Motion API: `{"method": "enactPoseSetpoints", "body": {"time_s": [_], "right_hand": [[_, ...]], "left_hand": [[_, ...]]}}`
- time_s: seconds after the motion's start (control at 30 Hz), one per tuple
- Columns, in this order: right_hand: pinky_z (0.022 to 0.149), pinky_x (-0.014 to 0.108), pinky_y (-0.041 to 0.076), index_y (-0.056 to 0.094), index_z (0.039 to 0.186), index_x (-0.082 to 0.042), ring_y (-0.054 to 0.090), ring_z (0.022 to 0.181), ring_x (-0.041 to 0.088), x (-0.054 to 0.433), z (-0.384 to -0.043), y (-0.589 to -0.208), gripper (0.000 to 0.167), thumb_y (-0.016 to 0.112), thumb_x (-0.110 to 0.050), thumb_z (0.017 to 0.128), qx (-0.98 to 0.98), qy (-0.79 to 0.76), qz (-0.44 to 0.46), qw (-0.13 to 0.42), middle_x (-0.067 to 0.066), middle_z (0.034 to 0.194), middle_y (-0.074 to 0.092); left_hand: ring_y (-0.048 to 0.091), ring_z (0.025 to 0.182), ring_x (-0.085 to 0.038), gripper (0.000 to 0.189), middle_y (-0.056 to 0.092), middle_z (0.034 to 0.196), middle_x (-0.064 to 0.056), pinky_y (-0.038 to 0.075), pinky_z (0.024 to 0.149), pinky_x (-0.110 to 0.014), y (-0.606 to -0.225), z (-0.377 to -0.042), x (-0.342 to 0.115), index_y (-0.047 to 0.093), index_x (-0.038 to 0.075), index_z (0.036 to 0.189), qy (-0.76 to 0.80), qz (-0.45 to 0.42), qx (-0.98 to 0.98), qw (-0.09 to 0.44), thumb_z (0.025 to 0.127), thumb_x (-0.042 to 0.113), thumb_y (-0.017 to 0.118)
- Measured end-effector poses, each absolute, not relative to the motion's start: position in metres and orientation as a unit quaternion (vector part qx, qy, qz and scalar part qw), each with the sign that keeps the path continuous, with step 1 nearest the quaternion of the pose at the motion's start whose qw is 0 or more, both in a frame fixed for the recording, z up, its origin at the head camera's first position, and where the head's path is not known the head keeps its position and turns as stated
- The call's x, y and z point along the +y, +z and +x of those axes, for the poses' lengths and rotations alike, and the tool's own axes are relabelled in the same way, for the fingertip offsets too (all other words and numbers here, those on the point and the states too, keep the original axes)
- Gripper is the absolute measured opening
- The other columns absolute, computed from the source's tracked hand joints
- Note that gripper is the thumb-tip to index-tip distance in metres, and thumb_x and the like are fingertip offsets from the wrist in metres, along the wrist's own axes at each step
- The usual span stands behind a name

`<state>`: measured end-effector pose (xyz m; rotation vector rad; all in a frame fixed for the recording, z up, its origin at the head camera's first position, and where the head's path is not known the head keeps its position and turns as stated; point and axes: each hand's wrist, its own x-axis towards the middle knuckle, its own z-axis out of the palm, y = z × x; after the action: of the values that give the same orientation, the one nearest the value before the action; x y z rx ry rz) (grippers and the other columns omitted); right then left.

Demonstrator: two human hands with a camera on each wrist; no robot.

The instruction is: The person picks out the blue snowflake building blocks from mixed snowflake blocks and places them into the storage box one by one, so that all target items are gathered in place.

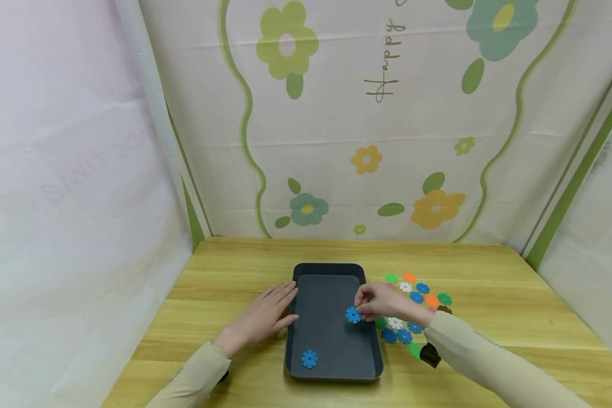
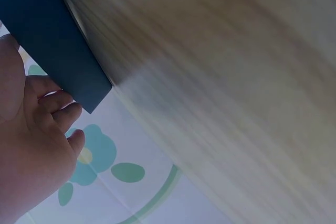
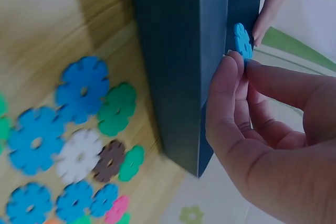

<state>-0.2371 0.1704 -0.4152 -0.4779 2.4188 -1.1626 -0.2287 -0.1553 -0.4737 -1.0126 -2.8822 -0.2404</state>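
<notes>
A dark grey rectangular tray (image 1: 331, 328) lies on the wooden table. My right hand (image 1: 379, 301) pinches a blue notched plastic disc (image 1: 353, 315) between thumb and fingertips, above the tray's right side. In the right wrist view the same blue disc (image 3: 242, 41) stands on edge in the pinch, past the tray wall (image 3: 181, 77). A second blue disc (image 1: 309, 358) lies flat in the tray's near left corner. My left hand (image 1: 269, 313) rests with spread fingers on the tray's left rim. In the left wrist view its fingers (image 2: 65, 114) lie along the tray's outer side.
Right of the tray, several loose notched discs in blue, white (image 3: 79, 156), green (image 3: 117, 108), orange (image 1: 431, 301), pink and brown (image 3: 109, 160) lie scattered, partly under my right forearm. A flower-printed cloth (image 1: 336, 130) hangs behind the wooden table (image 1: 245, 255).
</notes>
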Motion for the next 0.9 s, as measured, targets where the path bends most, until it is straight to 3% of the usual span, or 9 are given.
{"method": "enactPoseSetpoints", "body": {"time_s": [0.27, 0.47, 0.7, 0.9], "right_hand": [[0.067, 0.038, 0.064, 0.066, 0.091, 0.002, 0.067, 0.066, 0.015, 0.137, -0.249, -0.422, 0.005, 0.068, -0.003, 0.090, 0.862, -0.412, -0.197, 0.219, 0.012, 0.078, 0.068], [0.068, 0.040, 0.064, 0.067, 0.090, 0.002, 0.069, 0.068, 0.019, 0.120, -0.247, -0.426, 0.003, 0.068, -0.001, 0.089, 0.856, -0.405, -0.228, 0.228, 0.016, 0.079, 0.071], [0.066, 0.037, 0.063, 0.068, 0.089, -0.002, 0.068, 0.066, 0.015, 0.104, -0.246, -0.428, 0.003, 0.070, -0.005, 0.090, 0.865, -0.387, -0.219, 0.231, 0.008, 0.077, 0.071], [0.065, 0.036, 0.063, 0.068, 0.089, -0.001, 0.070, 0.066, 0.017, 0.094, -0.243, -0.433, 0.003, 0.070, -0.004, 0.089, 0.862, -0.383, -0.220, 0.248, 0.009, 0.078, 0.071]], "left_hand": [[0.031, 0.151, -0.027, 0.066, 0.030, 0.163, -0.009, 0.026, 0.125, -0.049, -0.473, -0.229, -0.156, 0.035, 0.007, 0.155, -0.073, -0.327, -0.942, 0.030, 0.103, 0.047, 0.046], [0.032, 0.151, -0.026, 0.063, 0.032, 0.163, -0.009, 0.028, 0.124, -0.048, -0.472, -0.229, -0.155, 0.035, 0.008, 0.154, -0.066, -0.328, -0.942, 0.036, 0.105, 0.045, 0.043], [0.035, 0.150, -0.027, 0.060, 0.034, 0.162, -0.009, 0.029, 0.123, -0.049, -0.472, -0.230, -0.155, 0.037, 0.008, 0.154, -0.066, -0.329, -0.941, 0.044, 0.105, 0.042, 0.044], [0.035, 0.150, -0.027, 0.063, 0.034, 0.162, -0.009, 0.030, 0.123, -0.050, -0.475, -0.234, -0.156, 0.036, 0.007, 0.154, -0.066, -0.335, -0.938, 0.050, 0.105, 0.045, 0.043]]}}
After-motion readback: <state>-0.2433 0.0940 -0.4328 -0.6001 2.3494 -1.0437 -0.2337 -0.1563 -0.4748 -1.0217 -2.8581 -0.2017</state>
